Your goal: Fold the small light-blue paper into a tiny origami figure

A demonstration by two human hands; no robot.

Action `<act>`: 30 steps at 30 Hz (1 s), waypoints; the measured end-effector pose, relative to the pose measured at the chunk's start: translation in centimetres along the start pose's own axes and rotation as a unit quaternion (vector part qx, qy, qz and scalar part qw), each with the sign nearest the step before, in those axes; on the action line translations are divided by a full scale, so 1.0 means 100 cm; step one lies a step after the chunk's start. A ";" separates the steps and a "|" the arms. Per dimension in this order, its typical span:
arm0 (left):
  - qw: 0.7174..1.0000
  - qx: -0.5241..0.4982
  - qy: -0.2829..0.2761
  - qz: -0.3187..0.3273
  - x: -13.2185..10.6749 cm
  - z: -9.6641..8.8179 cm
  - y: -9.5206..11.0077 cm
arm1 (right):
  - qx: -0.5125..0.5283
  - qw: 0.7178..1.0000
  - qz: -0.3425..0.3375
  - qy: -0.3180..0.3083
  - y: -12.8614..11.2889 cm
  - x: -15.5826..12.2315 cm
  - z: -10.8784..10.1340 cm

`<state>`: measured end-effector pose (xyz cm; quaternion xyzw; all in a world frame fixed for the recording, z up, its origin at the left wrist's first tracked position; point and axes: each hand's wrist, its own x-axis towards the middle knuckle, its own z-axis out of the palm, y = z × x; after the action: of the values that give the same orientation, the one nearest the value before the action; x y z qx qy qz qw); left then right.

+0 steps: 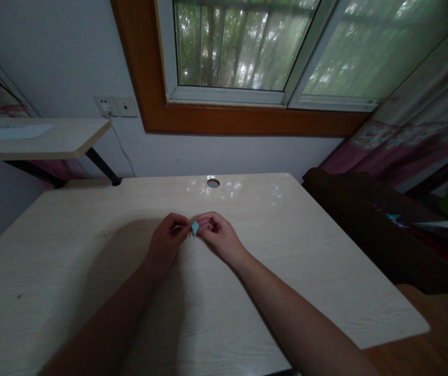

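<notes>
A small turquoise diamond-shaped piece [195, 228], which looks like folded paper, is held between my two hands just above the pale wood-grain table [306, 261]. My left hand [171, 235] is closed, its thumb and index finger pinching the left edge of the piece. From the other side, my right hand [219, 233] has its thumb and fingers bent together at the right edge. The fingers partly cover the piece, so its folds are too small to make out.
A round cable hole [213, 183] lies near the table's back edge. At the left, a raised shelf [90, 137] stands on black legs [104, 166]. Beyond the right edge is a dark brown piece of furniture [365, 224]. A window [247, 47] is ahead.
</notes>
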<state>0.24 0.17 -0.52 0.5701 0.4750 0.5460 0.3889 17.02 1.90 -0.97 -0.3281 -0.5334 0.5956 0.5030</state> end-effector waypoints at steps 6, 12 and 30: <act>0.998 0.030 -0.035 0.034 -0.001 -0.001 0.002 | -0.007 0.999 0.000 0.031 0.000 0.002 0.000; 0.996 0.046 -0.053 0.062 0.000 -0.004 0.000 | 0.013 0.999 0.006 0.040 -0.001 0.001 0.000; 0.962 0.192 -0.030 0.193 -0.001 -0.008 0.005 | 0.091 0.995 0.045 0.026 0.007 0.001 -0.001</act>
<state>-0.45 -0.13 0.05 0.7310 0.4400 0.4918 0.1733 16.90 2.12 -1.61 -0.3200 -0.4488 0.6548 0.5171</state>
